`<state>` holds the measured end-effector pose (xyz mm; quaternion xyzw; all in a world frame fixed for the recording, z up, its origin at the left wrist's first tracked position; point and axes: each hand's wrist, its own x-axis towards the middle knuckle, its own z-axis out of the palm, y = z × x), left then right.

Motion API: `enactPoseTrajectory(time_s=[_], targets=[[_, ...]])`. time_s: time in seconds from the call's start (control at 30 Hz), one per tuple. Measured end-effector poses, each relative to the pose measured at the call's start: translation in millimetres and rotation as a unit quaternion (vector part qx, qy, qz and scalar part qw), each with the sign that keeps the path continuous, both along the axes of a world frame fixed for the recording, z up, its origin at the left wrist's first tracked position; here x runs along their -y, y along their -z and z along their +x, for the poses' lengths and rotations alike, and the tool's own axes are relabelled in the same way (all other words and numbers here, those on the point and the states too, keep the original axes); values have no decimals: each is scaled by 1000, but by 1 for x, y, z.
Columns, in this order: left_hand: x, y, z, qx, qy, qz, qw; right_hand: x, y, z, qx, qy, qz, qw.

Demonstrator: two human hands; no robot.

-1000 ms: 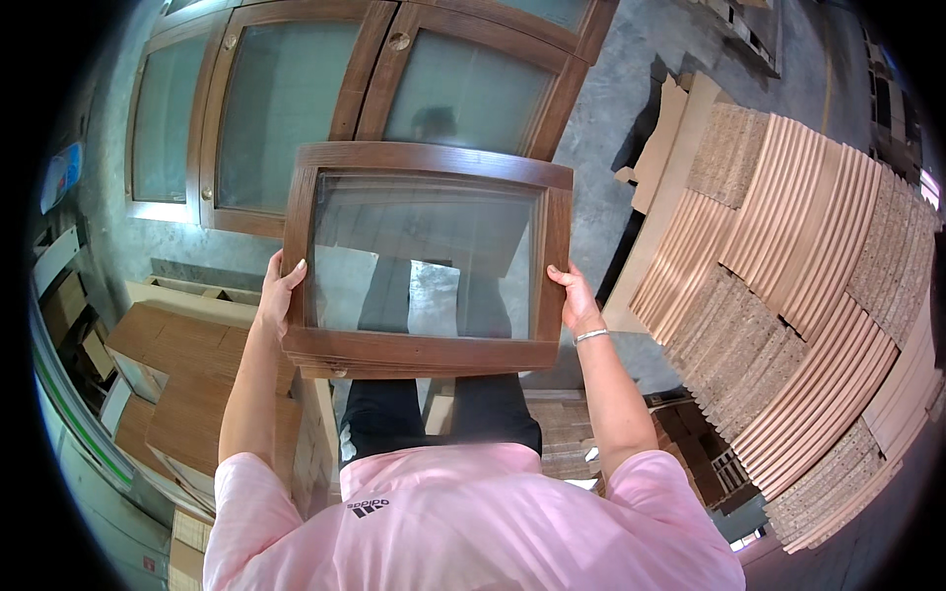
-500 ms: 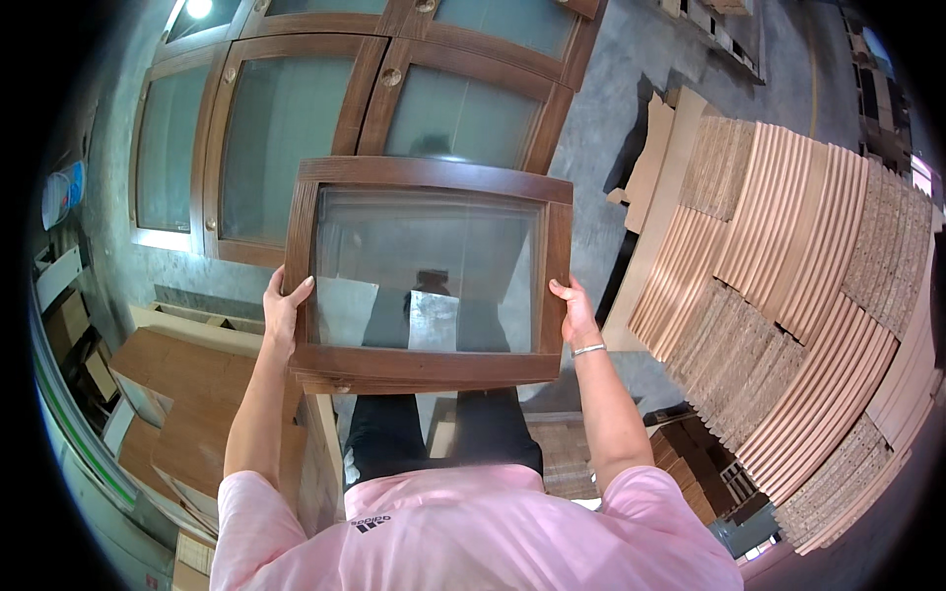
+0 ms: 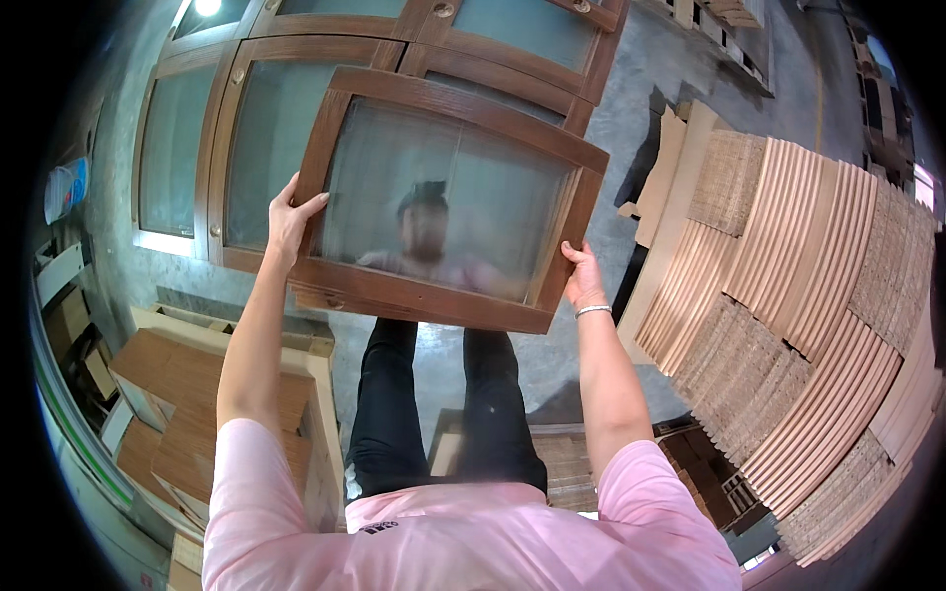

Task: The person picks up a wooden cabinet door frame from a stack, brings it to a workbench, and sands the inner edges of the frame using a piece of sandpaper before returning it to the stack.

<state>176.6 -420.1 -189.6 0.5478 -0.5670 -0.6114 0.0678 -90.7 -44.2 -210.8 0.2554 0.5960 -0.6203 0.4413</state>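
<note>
Between my two hands is a brown wood-framed glass cabinet door [image 3: 463, 305], tilted with its right side lower. Layered edges along its lower left suggest more than one door is stacked together. My left hand [image 3: 290, 219] grips the left side of the frame, thumb on the front face. On the right side, my right hand [image 3: 583, 276] holds the frame near its lower corner, a bracelet on the wrist. Behind the held door, similar glass doors [image 3: 222, 148] lie side by side, partly covered by it.
At right stands a tall stack of light-brown wood boards [image 3: 788, 227] with ridged edges. Brown panels and boxes [image 3: 197, 394] stand low on the left. A pallet [image 3: 724, 44] sits at the far right on the grey concrete floor [image 3: 641, 128].
The held door has moved up and away from my body, and turned clockwise so its right side dropped. Both hands keep their hold, and my arms stretch farther forward.
</note>
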Motion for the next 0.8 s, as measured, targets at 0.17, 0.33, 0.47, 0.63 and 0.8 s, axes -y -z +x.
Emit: enactPoseTrajectory(time_s=[0.17,0.33,0.47,0.63,0.8], targets=[[0,11,-8,-14,-11,20,1000,0,13,-3,-12,11,-7,1000],[10,18,-5,-1,11,19,1000,2,23,0,-13,34,-20,999],[9,23,-5,13,19,13,1000,-2,28,-4,-25,37,-13,999],[11,32,1,56,24,-26,998,2,27,-3,-23,34,-6,999],[9,33,1,101,50,-51,992,-1,31,-5,-10,24,-10,1000]])
